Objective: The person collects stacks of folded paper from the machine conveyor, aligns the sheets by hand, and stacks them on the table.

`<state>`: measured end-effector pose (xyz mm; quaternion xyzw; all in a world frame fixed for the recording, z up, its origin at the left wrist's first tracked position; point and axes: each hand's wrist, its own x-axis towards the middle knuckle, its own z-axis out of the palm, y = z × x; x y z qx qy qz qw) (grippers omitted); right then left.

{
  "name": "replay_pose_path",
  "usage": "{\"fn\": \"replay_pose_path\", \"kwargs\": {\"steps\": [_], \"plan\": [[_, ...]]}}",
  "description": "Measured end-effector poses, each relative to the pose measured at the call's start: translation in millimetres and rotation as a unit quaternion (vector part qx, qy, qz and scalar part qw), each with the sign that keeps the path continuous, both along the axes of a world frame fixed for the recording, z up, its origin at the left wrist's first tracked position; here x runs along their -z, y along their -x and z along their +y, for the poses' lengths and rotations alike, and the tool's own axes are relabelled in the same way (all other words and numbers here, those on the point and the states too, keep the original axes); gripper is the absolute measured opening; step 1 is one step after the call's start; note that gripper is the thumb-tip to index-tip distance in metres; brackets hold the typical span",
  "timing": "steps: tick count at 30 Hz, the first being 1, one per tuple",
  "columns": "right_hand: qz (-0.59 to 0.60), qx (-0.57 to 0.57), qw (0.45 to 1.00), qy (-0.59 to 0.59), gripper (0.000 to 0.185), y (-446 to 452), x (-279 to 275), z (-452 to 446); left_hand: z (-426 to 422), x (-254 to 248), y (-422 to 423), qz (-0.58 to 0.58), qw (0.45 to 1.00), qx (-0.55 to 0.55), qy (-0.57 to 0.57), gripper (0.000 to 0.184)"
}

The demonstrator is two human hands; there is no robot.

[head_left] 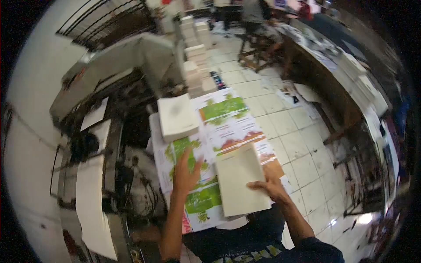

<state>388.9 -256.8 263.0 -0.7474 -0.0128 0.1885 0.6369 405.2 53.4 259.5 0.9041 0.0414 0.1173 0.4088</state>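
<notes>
My right hand (269,187) grips the right edge of a cream paper stack (239,182), its thumb lying across the top sheet. To the left, my left hand (187,171) is raised with its fingers spread and holds nothing; motion blurs it slightly. Both are over a table covered with printed sheets (223,111) in green, white and orange. A second stack of cream paper (177,116) lies at the table's back left corner, beyond my left hand.
Tall paper piles (195,57) stand behind the table. A grey machine (153,57) and long white sheets (90,197) are on the left. Along the right runs a cluttered bench (324,57). A person (254,17) is at the back near a wooden stool (254,57).
</notes>
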Motion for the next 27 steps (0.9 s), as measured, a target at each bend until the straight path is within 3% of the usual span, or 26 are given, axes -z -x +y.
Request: {"fn": "replay_pose_path", "kwargs": {"steps": [2,4,7,12,14,16,18,19,22,23,24,26,27], "plan": [[0.041,0.029,0.998,-0.044,0.062,-4,-3,-1,26,1,-60,-0.133,0.977,-0.005,-0.166,0.053],[0.037,0.010,0.999,-0.022,0.063,-11,-27,2,46,4,-111,-0.084,0.949,-0.042,-0.300,0.055],[-0.001,0.001,1.000,0.003,0.064,-32,-55,9,82,15,-149,-0.011,0.918,-0.067,-0.391,0.057],[-0.120,-0.052,0.991,-0.039,0.059,-106,-100,62,144,47,-181,0.059,0.903,-0.074,-0.418,0.061],[-0.185,-0.076,0.975,-0.092,0.053,-138,-116,97,158,67,-179,0.073,0.936,-0.062,-0.339,0.061],[-0.172,-0.088,0.970,-0.151,0.046,-174,-116,134,162,75,-175,0.067,0.938,-0.074,-0.332,0.060],[-0.126,-0.088,0.970,-0.190,0.044,-202,-113,171,175,106,-181,-0.011,0.965,-0.057,-0.256,0.059],[-0.085,-0.084,0.966,-0.227,0.042,-217,-108,185,183,114,-180,-0.066,0.968,-0.028,-0.239,0.063],[-0.013,-0.122,0.946,-0.300,0.043,-268,-59,224,177,101,-172,-0.006,0.952,-0.033,-0.304,0.072],[-0.011,-0.123,0.946,-0.300,0.043,-282,-39,236,183,117,-176,-0.043,0.944,-0.035,-0.326,0.087],[-0.007,-0.151,0.950,-0.273,0.045,-295,-19,247,185,115,-175,-0.039,0.945,-0.036,-0.324,0.087],[-0.002,-0.174,0.964,-0.203,0.050,-307,20,263,187,110,-173,-0.116,0.981,0.025,-0.153,0.096],[0.042,-0.169,0.960,-0.218,0.047,-307,24,265,187,118,-175,-0.125,0.965,0.011,-0.231,0.100]]}}
